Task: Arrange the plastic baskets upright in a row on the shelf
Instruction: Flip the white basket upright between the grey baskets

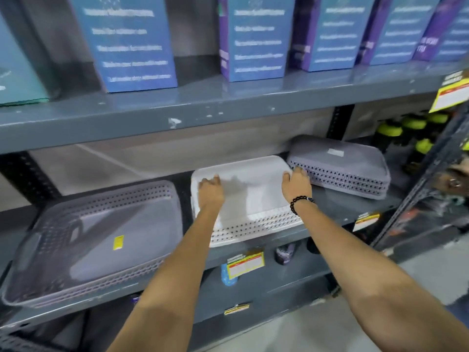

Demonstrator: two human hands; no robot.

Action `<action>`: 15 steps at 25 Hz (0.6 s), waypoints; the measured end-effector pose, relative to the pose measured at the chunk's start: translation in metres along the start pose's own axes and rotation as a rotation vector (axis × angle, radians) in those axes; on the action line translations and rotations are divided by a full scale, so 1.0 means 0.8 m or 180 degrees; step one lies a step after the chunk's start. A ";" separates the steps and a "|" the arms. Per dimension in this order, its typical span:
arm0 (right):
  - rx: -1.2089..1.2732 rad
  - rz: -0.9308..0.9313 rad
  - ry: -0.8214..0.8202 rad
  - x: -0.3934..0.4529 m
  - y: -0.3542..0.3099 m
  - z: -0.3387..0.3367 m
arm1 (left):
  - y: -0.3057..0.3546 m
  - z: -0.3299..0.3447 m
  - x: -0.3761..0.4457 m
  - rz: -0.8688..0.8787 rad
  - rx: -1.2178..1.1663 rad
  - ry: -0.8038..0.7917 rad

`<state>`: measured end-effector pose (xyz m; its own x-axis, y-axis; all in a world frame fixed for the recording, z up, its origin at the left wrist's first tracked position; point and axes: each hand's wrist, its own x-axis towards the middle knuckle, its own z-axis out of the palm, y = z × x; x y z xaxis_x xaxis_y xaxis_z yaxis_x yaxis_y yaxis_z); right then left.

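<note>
A white perforated basket stack (253, 199) lies upside down in the middle of the grey shelf (337, 204). My left hand (210, 193) rests on its left side and my right hand (297, 185), with a bead bracelet at the wrist, grips its right edge. To the right lies a stack of grey-lilac baskets (340, 166), also bottom up, touching my right fingers. At the left a grey-lilac basket stack (94, 240) sits upright, open side up, with a yellow sticker inside.
The shelf above (177, 107) overhangs the baskets and carries blue and purple boxes (132, 44). Green-capped bottles (416, 130) stand at the far right behind a slanted post. Price labels (245, 265) hang on the shelf's front edge; more goods sit below.
</note>
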<state>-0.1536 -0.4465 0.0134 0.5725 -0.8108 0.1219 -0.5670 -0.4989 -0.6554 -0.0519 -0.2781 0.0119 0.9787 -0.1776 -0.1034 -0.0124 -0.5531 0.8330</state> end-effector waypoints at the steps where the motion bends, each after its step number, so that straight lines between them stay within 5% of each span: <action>1: -0.0255 0.0079 -0.0096 0.023 0.017 -0.007 | 0.005 0.016 0.012 -0.0223 0.0230 0.0171; 6: 0.0112 0.0625 -0.1356 0.079 0.042 -0.010 | 0.005 0.036 0.049 -0.1398 0.0428 0.0724; 8: 0.0452 0.0675 -0.1435 0.080 0.034 -0.013 | 0.004 0.028 0.049 -0.1561 0.0278 0.0941; 11: 0.2031 0.0594 -0.0864 0.079 0.026 -0.022 | 0.016 0.017 0.031 -0.1064 -0.0260 0.1682; 13: 0.3350 0.0698 -0.0559 0.085 0.023 -0.035 | 0.018 0.005 0.014 -0.0454 -0.1301 0.2266; 15: 0.3860 0.0695 -0.0747 0.090 0.028 -0.049 | 0.013 -0.005 -0.011 -0.0253 -0.2294 0.2487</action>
<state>-0.1481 -0.5283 0.0367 0.6975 -0.7049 -0.1293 0.1747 0.3423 -0.9232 -0.0596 -0.2794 0.0235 0.8346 0.5508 -0.0075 -0.0687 0.1176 0.9907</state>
